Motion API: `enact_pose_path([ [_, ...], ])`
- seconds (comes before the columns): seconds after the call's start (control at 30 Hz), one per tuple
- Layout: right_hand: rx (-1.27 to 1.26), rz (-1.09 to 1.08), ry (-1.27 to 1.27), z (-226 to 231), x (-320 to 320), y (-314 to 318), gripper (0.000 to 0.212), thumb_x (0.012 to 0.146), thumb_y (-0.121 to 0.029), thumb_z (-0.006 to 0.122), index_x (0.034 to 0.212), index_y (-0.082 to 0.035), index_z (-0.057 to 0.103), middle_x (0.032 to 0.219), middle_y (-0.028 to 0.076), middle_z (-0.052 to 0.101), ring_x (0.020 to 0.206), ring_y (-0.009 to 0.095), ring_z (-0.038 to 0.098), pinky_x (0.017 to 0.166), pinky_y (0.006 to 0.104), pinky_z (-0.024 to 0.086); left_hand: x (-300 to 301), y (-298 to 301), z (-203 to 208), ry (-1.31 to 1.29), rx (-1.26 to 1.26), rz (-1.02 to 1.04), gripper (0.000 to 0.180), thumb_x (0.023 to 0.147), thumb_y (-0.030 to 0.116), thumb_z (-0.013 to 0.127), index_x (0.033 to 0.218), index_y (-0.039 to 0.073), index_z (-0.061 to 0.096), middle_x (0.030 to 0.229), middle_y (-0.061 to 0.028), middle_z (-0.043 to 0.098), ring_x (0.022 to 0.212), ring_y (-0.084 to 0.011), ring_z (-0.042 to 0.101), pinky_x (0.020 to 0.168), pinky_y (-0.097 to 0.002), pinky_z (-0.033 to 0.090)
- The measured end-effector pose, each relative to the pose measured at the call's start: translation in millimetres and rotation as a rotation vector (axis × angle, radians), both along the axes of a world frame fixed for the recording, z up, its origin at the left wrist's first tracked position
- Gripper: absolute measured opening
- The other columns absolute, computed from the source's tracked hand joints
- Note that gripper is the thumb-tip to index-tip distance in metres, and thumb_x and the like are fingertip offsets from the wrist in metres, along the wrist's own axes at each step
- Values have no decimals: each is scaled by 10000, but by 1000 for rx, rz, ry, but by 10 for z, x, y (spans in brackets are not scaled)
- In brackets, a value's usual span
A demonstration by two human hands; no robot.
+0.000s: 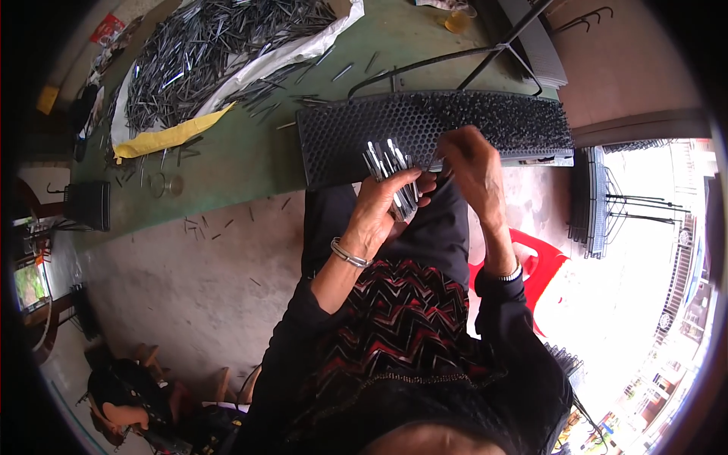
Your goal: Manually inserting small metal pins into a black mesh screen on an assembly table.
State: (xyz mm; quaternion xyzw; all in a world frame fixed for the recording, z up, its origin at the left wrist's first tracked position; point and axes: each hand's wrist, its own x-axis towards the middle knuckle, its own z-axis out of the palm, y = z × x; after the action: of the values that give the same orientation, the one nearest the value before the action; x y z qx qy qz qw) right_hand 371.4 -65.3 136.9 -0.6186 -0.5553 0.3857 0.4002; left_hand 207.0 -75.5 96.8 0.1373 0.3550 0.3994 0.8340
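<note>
My left hand (369, 211) is closed around a bundle of thin, shiny dark strips (393, 168), their ends fanning out past the thumb. Just to its right, my right hand (478, 167) has its fingers pinched together over the front edge of a long black perforated rack (341, 140). Whatever sits between those fingertips is too small and hidden to make out. The rack lies at the table edge. Its left part shows rows of bare holes, while short dark pieces (523, 121) stick up densely from its right part.
A big heap of similar strips (227, 57) lies on a white sheet with a yellow edge (178, 135) on the green table (250, 171). Bent black rods (425, 64) rise behind the rack. A red plastic stool (542, 280) stands at right, near more hanging racks (595, 201).
</note>
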Motion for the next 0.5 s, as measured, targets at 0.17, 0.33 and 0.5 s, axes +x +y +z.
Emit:
enact_pose_path([
  [0.17,460,-302,-421,-188,74,245,84,901,-60,574,973,-18,579,763,104,659,606,148,619,569,286,486,43,20,-37,-120,-99,43,182,847,94,664,1007,16,627,895,-122,681,789,-212,675,706,-360,585],
  [0.33,496,-304,-454,-483,124,445,82,908,-64,572,982,-34,590,738,105,642,579,163,620,542,297,480,37,11,-64,-78,-67,24,177,845,102,673,998,31,618,856,-109,670,744,-200,663,637,-324,566],
  [0.5,486,-260,-472,-498,100,473,81,902,-61,581,973,-27,599,729,99,631,567,157,607,533,287,471,6,-1,-92,-26,-41,9,195,873,144,651,1023,24,619,892,-112,682,781,-181,669,647,-320,544],
])
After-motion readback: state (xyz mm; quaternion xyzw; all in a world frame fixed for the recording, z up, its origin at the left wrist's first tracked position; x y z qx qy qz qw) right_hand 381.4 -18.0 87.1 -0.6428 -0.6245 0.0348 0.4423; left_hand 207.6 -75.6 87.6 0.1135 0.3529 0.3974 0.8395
